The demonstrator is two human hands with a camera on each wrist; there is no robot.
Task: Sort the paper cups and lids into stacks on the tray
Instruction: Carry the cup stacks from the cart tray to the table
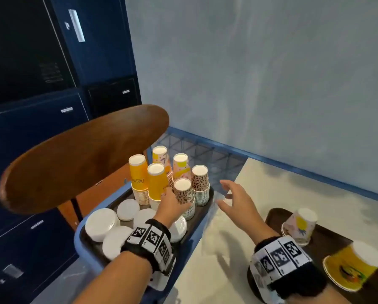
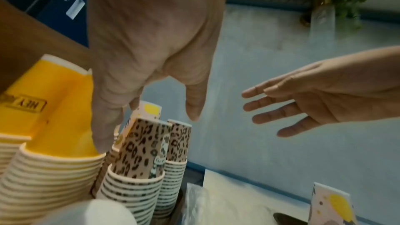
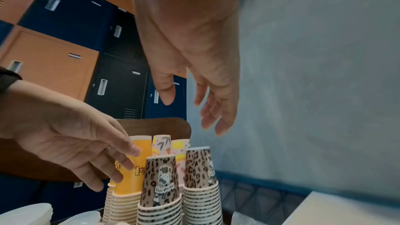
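A dark tray (image 1: 195,219) holds several stacks of upturned cups. The two yellow stacks (image 1: 157,182) stand at the left, two pastel patterned stacks (image 1: 181,165) behind, and two leopard-print stacks (image 1: 183,193) at the right. White lids (image 1: 100,223) lie in piles at the tray's near end. My left hand (image 1: 169,199) reaches over the lids, and its straight fingertips (image 3: 129,151) touch the front yellow stack (image 3: 134,174). My right hand (image 1: 234,200) hovers open and empty just right of the leopard stacks (image 3: 199,168).
A wooden chair back (image 1: 82,159) rises left of the tray. On the white table (image 1: 238,270), a second dark tray (image 1: 328,240) holds a patterned cup (image 1: 300,226) and a yellow cup (image 1: 354,265), both upturned. Clear plastic wrap (image 1: 214,216) lies at the table edge. Lockers stand behind.
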